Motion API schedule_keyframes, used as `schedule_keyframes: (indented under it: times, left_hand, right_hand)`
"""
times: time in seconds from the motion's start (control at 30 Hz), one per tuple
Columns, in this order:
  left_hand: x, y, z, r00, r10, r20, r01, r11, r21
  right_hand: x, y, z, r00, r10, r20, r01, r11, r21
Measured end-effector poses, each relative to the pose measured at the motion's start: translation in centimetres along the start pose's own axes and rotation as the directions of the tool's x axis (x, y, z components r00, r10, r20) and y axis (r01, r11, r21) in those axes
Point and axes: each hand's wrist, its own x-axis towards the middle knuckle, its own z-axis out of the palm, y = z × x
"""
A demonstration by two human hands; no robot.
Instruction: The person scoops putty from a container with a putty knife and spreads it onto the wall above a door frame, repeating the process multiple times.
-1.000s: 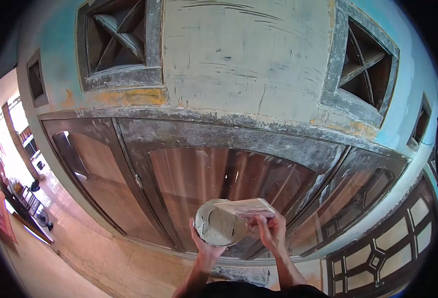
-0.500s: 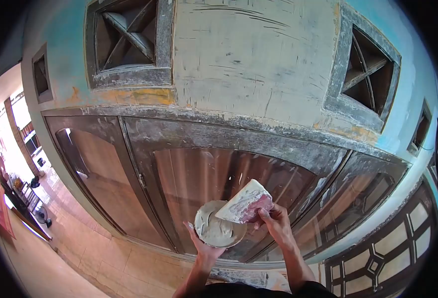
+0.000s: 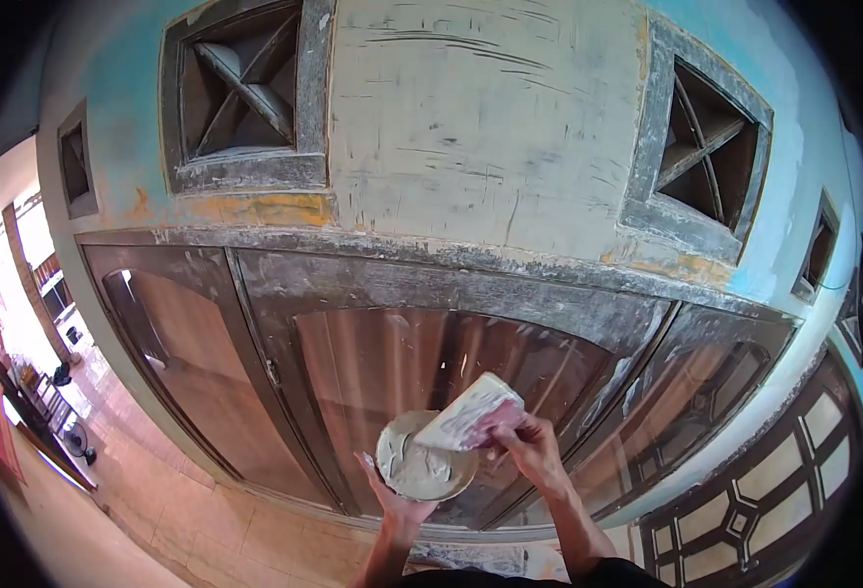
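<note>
My left hand [image 3: 404, 506] is wrapped around a shallow round bowl [image 3: 466, 474] from below and the side. Wet off-white putty [image 3: 414, 474] covers the inside of the bowl, its surface ridged and smeared. In my right hand [image 3: 533, 453] is a flat putty spreader [image 3: 458, 416], pinched between thumb and fingers at its reddish part. White putty coats much of the spreader's face. Its lower left corner overlaps the bowl's upper rim in this view, while the broad edge tilts up to the right.
Ahead stand brown-framed glass doors [image 3: 402, 367]. Above them rises a scratched, patched wall [image 3: 471, 127] between two square vents with crossed bars [image 3: 242, 93]. A dark panelled door [image 3: 745, 510] is at right. On the left, a fan [image 3: 79, 441] stands on the tiled floor [image 3: 196, 519].
The spreader and my right hand have shifted slightly down and left, closer over the bowl. The wall and doors sit a little lower in view. Both holds are unchanged.
</note>
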Motion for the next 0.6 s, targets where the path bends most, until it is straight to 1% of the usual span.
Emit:
schedule_keyframes:
  times: [0.07,0.1,0.13,0.17,0.2,0.33,0.4,0.43,0.5,0.53,0.6]
  left_hand:
    - [0.0,-0.3,0.0,0.997,0.07,-0.033,-0.068,0.995,0.068]
    - [-0.2,-0.4,0.0,0.997,0.064,-0.039,-0.061,0.996,0.07]
    - [-0.2,-0.4,0.2,0.999,0.031,-0.034,-0.029,0.998,0.056]
    - [-0.1,-0.3,0.4,1.0,0.0,-0.024,0.001,0.999,0.041]
    - [0.1,-0.3,0.3,1.0,-0.001,-0.02,0.002,0.999,0.043]
    - [0.1,-0.5,-0.2,0.999,0.029,-0.039,-0.027,0.997,0.066]
    - [0.2,-0.6,-0.2,0.998,0.037,-0.054,-0.032,0.996,0.081]
    - [0.2,-0.6,-0.3,0.998,0.026,-0.059,-0.023,0.998,0.061]
    - [0.3,-0.6,-0.2,0.998,0.013,-0.061,-0.01,0.999,0.044]
    - [0.3,-0.7,0.1,0.999,0.022,-0.042,-0.019,0.998,0.067]
    - [0.2,-1.0,0.2,0.999,0.023,-0.03,-0.02,0.996,0.09]
  right_hand:
    - [0.0,-0.1,-0.3,0.995,-0.1,-0.031,0.1,0.995,-0.01]
    - [0.1,-0.3,-0.2,0.992,-0.124,-0.003,0.121,0.975,-0.187]
    - [-0.1,-0.3,-0.1,0.992,-0.122,-0.009,0.119,0.976,-0.183]
    - [-0.1,-0.3,-0.1,0.995,-0.101,-0.02,0.097,0.986,-0.132]
    - [0.0,-0.4,-0.1,0.996,-0.079,-0.028,0.076,0.994,-0.084]
    - [0.1,-0.1,-0.3,0.996,-0.086,-0.024,0.083,0.991,-0.105]
    - [0.0,0.3,-0.4,0.989,-0.146,-0.029,0.143,0.987,-0.074]
    - [-0.2,0.5,-0.5,0.989,-0.143,-0.032,0.14,0.987,-0.073]
    - [-0.2,0.9,-0.6,0.984,-0.152,-0.095,0.149,0.988,-0.031]
    - [-0.1,0.8,-0.6,0.984,-0.151,-0.097,0.149,0.988,-0.031]
    - [-0.2,0.9,-0.7,0.985,-0.17,-0.038,0.154,0.952,-0.265]
